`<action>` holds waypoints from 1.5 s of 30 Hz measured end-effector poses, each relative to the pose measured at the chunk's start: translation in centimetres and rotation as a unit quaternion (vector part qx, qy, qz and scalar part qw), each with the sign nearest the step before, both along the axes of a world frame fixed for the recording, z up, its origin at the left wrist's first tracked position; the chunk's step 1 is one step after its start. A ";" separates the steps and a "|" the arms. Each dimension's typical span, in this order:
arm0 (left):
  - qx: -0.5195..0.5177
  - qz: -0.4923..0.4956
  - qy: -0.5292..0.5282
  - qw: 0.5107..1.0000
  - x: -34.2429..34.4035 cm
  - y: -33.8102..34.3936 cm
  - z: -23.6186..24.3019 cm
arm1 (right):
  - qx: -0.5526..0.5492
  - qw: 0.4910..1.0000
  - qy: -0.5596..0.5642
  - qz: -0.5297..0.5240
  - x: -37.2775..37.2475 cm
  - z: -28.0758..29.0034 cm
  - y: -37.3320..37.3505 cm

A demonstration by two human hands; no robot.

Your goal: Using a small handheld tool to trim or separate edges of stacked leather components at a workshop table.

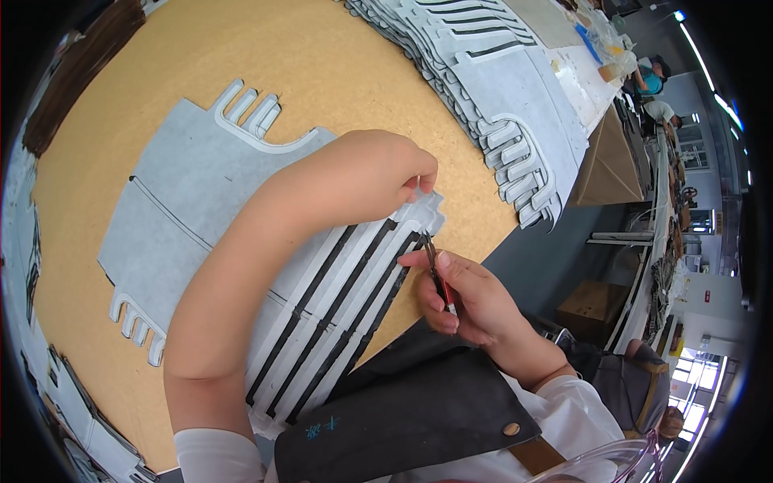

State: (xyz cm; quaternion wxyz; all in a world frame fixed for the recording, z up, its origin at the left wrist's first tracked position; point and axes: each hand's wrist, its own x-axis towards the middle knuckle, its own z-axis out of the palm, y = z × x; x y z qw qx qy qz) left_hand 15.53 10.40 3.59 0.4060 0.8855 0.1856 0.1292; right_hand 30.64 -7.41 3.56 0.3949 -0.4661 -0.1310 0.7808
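Observation:
A large light-grey cut panel point(201, 173) lies on the tan tabletop, with tooth-like fingers cut along its edges and black strips running across its near part. My left hand point(386, 173) reaches over it, fingers curled and closed on its scalloped right corner; the fingertips are partly hidden. Just below, my right hand point(467, 298) is closed around small dark thread snips point(440, 278) with a red part. Their thin tips touch or nearly touch the panel's edge beside the end of a black strip. My left forearm covers the panel's middle.
A thick stack of similar grey panels point(515, 88) stands at the far right of the table point(338, 72). More sheets point(88, 410) lie at the left edge. A dark apron flap point(403, 410) hangs between me and the table. Several people point(652, 76) are in the distance.

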 end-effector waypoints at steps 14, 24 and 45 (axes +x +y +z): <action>0.136 0.004 0.029 0.990 0.9 -0.9 -2.5 | 0.016 1.000 -0.009 -0.012 0.0 0.7 -0.5; -0.082 -0.075 0.063 0.992 -0.8 0.4 1.8 | 0.076 0.996 -0.036 0.037 0.1 0.1 -0.5; -0.135 -0.070 0.012 0.988 -0.5 0.9 0.4 | 0.097 0.991 -0.079 0.039 -1.3 -0.2 0.7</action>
